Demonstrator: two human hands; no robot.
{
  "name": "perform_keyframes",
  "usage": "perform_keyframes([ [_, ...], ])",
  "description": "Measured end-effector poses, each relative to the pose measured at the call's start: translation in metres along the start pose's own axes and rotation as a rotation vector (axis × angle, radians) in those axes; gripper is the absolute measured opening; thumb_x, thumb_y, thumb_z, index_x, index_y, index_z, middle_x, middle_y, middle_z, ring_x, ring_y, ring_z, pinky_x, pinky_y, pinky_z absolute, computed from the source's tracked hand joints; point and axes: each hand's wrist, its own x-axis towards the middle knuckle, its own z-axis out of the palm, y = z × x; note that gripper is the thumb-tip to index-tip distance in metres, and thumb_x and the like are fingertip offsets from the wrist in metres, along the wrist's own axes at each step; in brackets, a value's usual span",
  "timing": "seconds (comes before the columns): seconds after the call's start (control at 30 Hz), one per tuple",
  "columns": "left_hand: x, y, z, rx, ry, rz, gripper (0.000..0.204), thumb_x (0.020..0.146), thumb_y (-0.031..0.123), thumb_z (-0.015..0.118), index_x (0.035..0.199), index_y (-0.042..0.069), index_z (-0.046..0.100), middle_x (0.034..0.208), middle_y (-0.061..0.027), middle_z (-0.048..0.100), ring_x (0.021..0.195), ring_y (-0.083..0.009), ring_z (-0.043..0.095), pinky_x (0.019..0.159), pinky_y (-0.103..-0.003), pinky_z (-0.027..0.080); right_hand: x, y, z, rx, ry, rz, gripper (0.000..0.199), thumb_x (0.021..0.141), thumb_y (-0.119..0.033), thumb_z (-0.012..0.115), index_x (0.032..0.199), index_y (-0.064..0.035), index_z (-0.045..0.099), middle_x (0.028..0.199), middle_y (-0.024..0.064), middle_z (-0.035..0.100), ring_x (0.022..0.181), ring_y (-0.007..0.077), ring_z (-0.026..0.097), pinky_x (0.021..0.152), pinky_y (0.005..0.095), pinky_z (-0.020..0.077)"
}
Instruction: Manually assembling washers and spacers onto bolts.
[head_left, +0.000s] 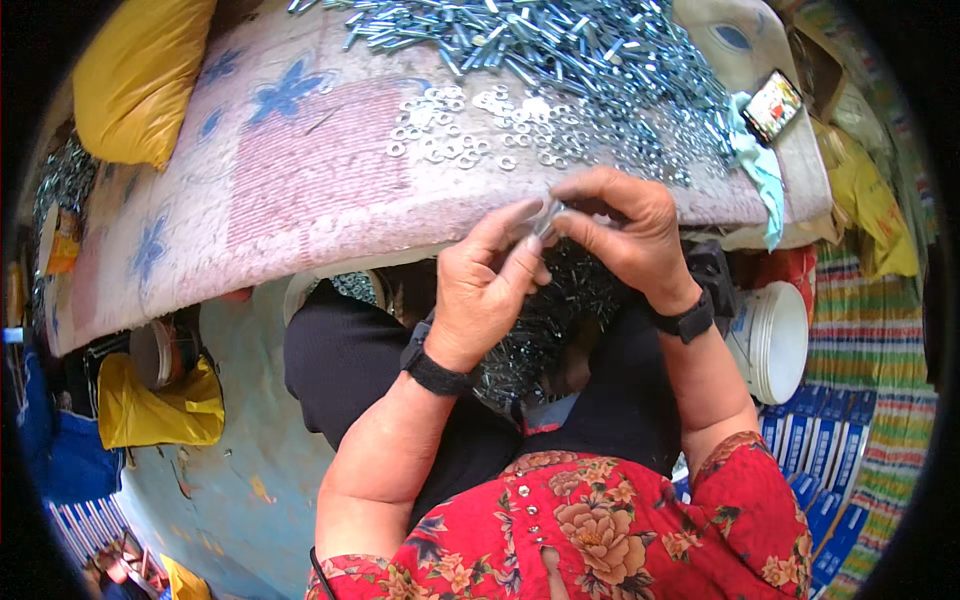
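1. One small bolt [546, 216] sits pinched between both hands, just off the near edge of the table [300, 190].
2. The left hand [485, 290] and right hand [625, 235] have their fingertips closed tightly on it.
3. Loose washers [450, 130] and a heap of bolts [560, 50] lie beyond.
4. A slip of the fingers would likely drop the bolt into the filled container [540, 330] on the lap.

Both forearms rise from the lower edge, wrists bent inward. The left hand [485, 290] and right hand [625, 230] meet fingertip to fingertip, thumbs and forefingers pinched together.
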Motion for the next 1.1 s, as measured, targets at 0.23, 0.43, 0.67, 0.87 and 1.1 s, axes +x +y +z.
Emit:
perform_keyframes([
  [0.23,-0.007,0.000,-0.016,0.058,0.045,0.108,0.038,0.081,-0.002,0.053,0.118,-0.001,0.048,0.090,-0.0078,0.061,0.068,-0.0086,0.057,0.059,-0.020,0.047,0.026,-0.012,0.029,-0.219,-0.152,-0.024,0.027,0.070,-0.019,0.071,0.062,-0.0021,0.052,0.051,0.0065,0.049,0.044,0.0088,0.046,0.041,0.0255,0.0359],
  [0.43,-0.006,0.015,-0.030,-0.122,0.160,0.009,0.030,0.088,0.011,0.053,0.114,-0.002,0.052,0.084,-0.0089,0.062,0.062,-0.0111,0.058,0.052,-0.019,0.045,0.078,-0.001,0.038,-0.196,-0.020,-0.013,0.019,0.076,-0.018,0.066,0.071,-0.0004,0.062,0.057,0.0086,0.056,0.051,0.0114,0.053,0.047,0.0248,0.0408],
  [0.67,-0.007,0.014,-0.040,-0.318,0.246,-0.024,0.030,0.090,0.014,0.047,0.115,-0.003,0.050,0.088,-0.0118,0.061,0.061,-0.0134,0.058,0.049,-0.020,0.044,0.129,0.047,0.071,-0.445,-0.250,-0.311,0.015,0.072,-0.007,0.062,0.086,-0.0024,0.063,0.077,0.0090,0.057,0.066,0.0213,0.056,0.059,0.0289,0.0448],
  [0.87,-0.006,0.017,-0.045,-0.407,0.282,-0.054,0.030,0.091,0.014,0.045,0.115,-0.004,0.048,0.088,-0.0134,0.061,0.061,-0.0145,0.058,0.048,-0.019,0.044,0.147,0.060,0.082,-0.613,-0.387,-0.399,0.014,0.072,-0.008,0.060,0.085,-0.0030,0.062,0.078,0.0101,0.056,0.073,0.0279,0.056,0.065,0.0347,0.0453],
  [1.1,-0.006,0.017,-0.046,-0.440,0.295,-0.077,0.030,0.091,0.015,0.045,0.114,-0.004,0.048,0.089,-0.0157,0.061,0.059,-0.0145,0.058,0.047,-0.019,0.044,0.142,0.069,0.093,-0.730,-0.255,-0.460,0.008,0.076,-0.008,0.057,0.080,-0.0024,0.055,0.077,0.0114,0.055,0.071,0.0295,0.056,0.061,0.0336,0.0451],
])
